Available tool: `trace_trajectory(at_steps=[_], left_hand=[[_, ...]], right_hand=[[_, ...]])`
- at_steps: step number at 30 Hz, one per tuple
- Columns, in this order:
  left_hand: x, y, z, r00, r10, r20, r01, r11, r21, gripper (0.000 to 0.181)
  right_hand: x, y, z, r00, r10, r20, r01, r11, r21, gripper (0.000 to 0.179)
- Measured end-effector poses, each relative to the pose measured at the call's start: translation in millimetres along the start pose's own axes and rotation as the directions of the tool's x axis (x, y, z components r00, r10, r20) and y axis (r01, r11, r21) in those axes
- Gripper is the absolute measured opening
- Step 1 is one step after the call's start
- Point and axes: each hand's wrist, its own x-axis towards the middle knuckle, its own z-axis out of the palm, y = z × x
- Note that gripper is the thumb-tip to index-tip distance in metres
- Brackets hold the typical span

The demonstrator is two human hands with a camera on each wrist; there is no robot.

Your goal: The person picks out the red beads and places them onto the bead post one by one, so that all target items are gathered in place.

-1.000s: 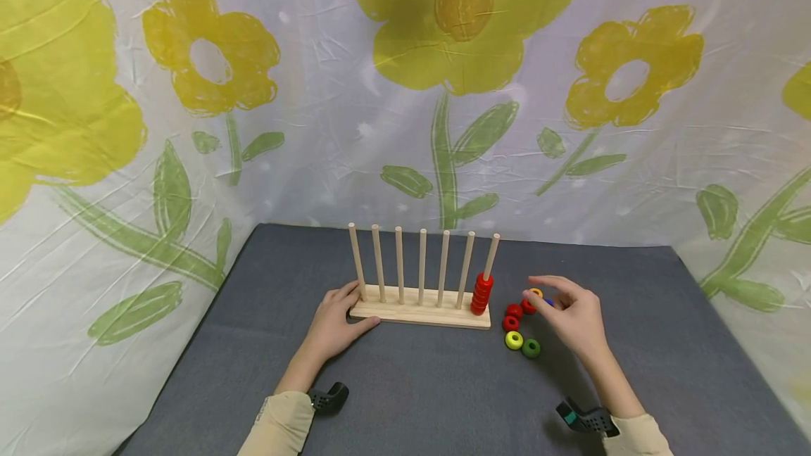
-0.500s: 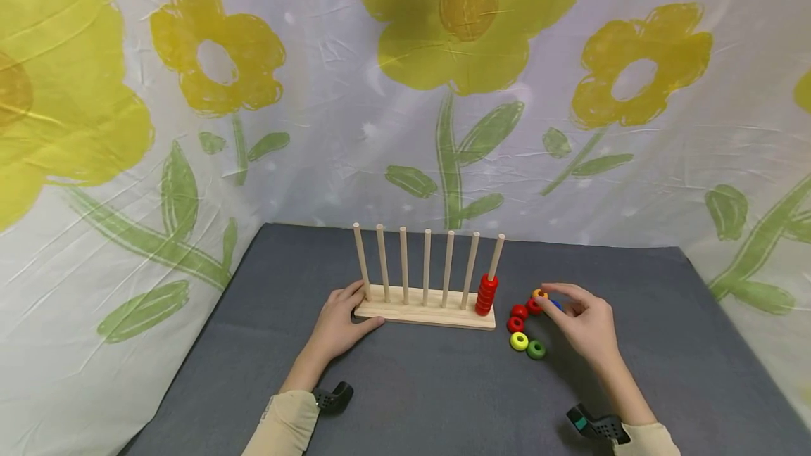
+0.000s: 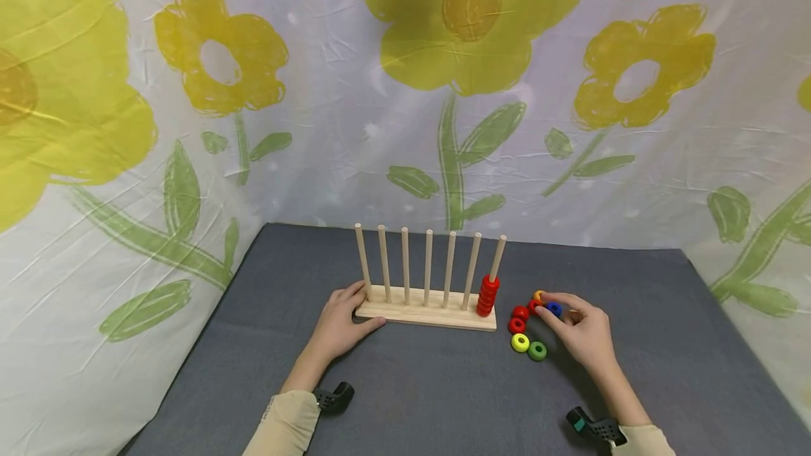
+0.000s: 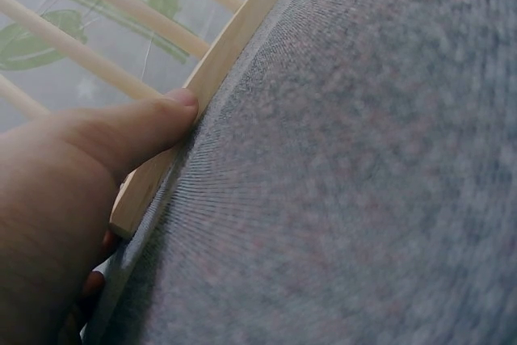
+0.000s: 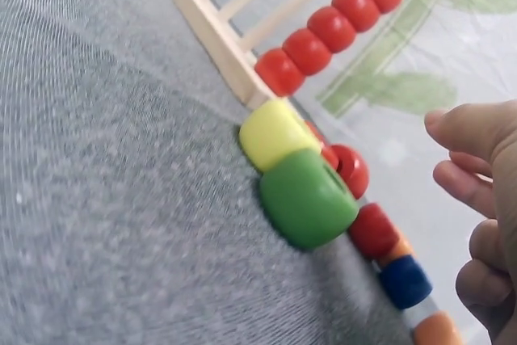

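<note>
My left hand [image 3: 338,324] grips the left end of a wooden peg rack [image 3: 426,312], its thumb along the base's front edge in the left wrist view. Red beads [image 3: 487,295] are stacked on the rack's rightmost peg; the other pegs are bare. Over loose beads to the right hovers my right hand [image 3: 581,333], thumb and forefinger apart, nothing seen between them in the right wrist view. Nearest its fingertips in the head view are a red bead [image 3: 533,305], an orange bead [image 3: 538,295] and a blue bead [image 3: 553,309].
More red beads [image 3: 517,325], a yellow bead [image 3: 520,343] and a green bead [image 3: 537,351] lie in a curve right of the rack. Another orange bead [image 5: 437,330] shows in the right wrist view. Dark cloth [image 3: 431,385] covers the table; a flowered curtain [image 3: 329,146] hangs behind.
My right hand has shifted slightly lower over the beads, and the blue bead shows more plainly between thumb and forefinger. My left hand stays on the rack; the view has turned slightly left.
</note>
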Motion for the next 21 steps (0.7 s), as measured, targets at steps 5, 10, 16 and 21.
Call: trace_trajectory(at_steps=[5,10,16,21], left_hand=[[-0.3,-0.2,-0.1,1.0,0.003,-0.001,-0.003,1.0,-0.004,0.081],[0.6,-0.7,0.5,1.0,0.007,0.001,-0.007,1.0,-0.003,0.082],[0.4,-1.9,0.9,1.0,0.001,0.009,-0.001,1.0,-0.005,0.082],[0.4,-2.4,1.0,1.0,-0.006,0.013,0.006,1.0,-0.005,0.082]], right_hand=[[-2.5,9,5,1.0,-0.018,-0.02,0.018,1.0,-0.026,0.025],[-6.4,15,11,0.99,-0.127,-0.058,0.119,0.985,-0.128,0.028],[-8.2,20,17,0.984,-0.17,-0.061,0.157,0.972,-0.174,0.036],[-7.5,23,18,0.985,-0.159,-0.061,0.144,0.97,-0.193,0.039]])
